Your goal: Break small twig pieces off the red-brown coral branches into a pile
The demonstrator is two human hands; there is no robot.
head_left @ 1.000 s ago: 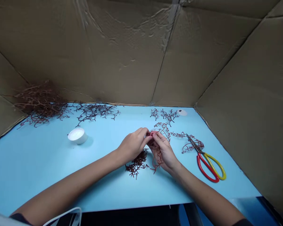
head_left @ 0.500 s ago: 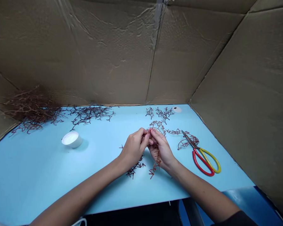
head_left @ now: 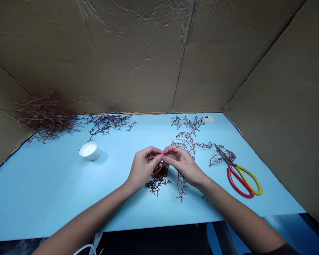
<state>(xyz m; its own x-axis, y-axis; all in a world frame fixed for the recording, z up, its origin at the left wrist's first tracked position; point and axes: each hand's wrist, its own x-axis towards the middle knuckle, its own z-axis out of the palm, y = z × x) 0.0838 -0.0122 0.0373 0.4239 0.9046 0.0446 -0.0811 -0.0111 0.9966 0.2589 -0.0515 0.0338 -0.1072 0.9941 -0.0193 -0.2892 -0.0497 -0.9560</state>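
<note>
My left hand (head_left: 145,165) and my right hand (head_left: 185,165) meet over the table's middle, their thumbs and fingertips pinched together on a thin reddish-brown twig-like strand (head_left: 158,169). Fingers hide most of it. Just below my left hand lies a small heap of short, dark reddish branched pieces (head_left: 156,183). A long curved strand with short side prongs (head_left: 186,142) stretches behind and beneath my right hand. Farther right, scissors (head_left: 244,177) with one red and one yellow handle rest with their blades across another pronged strand (head_left: 220,156).
A big brown twig-like tangle (head_left: 49,115) fills the back left corner, beside a flatter dark pile (head_left: 110,123). Nearer stands a white round container (head_left: 90,151). Small branched pieces (head_left: 192,123) and a white disc (head_left: 208,119) lie at the back right. Cardboard walls (head_left: 127,63) enclose the blue table (head_left: 55,191).
My hands have drawn slightly apart, from bunched together to fingertips meeting. The long pronged strand now lies on the table under my right hand. The view has shifted a little left.
</note>
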